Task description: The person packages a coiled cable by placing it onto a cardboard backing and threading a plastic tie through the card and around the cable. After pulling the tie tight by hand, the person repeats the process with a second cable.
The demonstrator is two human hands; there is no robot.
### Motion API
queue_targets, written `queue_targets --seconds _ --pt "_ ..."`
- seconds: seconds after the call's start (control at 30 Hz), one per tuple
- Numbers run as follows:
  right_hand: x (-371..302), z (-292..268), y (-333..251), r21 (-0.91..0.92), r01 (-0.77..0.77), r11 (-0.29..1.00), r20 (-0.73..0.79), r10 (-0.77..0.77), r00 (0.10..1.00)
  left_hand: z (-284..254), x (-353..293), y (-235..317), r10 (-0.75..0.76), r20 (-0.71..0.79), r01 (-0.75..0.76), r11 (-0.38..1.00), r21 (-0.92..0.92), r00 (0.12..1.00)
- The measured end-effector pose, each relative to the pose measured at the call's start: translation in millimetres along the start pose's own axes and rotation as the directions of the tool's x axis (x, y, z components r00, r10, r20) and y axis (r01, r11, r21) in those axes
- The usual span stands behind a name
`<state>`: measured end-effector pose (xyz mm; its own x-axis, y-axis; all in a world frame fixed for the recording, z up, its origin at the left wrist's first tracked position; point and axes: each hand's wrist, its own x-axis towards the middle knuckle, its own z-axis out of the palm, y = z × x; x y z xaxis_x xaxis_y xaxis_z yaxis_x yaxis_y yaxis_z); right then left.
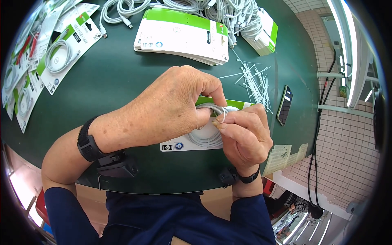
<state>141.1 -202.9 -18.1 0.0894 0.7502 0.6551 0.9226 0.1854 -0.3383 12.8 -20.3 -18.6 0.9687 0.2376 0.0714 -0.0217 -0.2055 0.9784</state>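
Observation:
A coiled grey-white cable [206,141] lies on a white and green backing card [171,145] at the near middle of the table. My left hand [173,104] reaches over the card from the left, its thumb and index finger closed on the upper part of the coil. At the coil's upper right, my right hand [247,136] pinches a thin white zip tie [223,115] that loops around the cable. Part of the coil and card is hidden under my hands.
Loose zip ties [256,83] lie beyond my right hand, with a phone [285,105] to their right. A stack of backing cards [179,34] and bundled cables [232,14] stand at the back. Carded cables [61,55] pile up at left. Paper slips [281,158] sit near the right edge.

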Motion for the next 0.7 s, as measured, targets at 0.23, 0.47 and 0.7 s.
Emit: queue_targets --seconds 0.23,0.47,0.7 --pt "6.9 -15.5 -6.1 -0.032 -0.022 0.999 0.145 0.027 0.989 1.8 1.1 2.5 0.02 0.047 -0.017 0.997 -0.069 0.999" --pt "7.8 -23.0 15.0 0.213 -0.213 0.953 -0.137 0.245 0.96 -0.1 -0.2 3.6 -0.01 -0.02 0.01 0.999 -0.038 1.0" --pt "-4.6 -37.5 51.5 0.629 -0.696 0.346 0.19 0.8 0.569 -3.5 2.4 18.7 0.127 -0.063 -0.131 0.99 -0.06 0.99"
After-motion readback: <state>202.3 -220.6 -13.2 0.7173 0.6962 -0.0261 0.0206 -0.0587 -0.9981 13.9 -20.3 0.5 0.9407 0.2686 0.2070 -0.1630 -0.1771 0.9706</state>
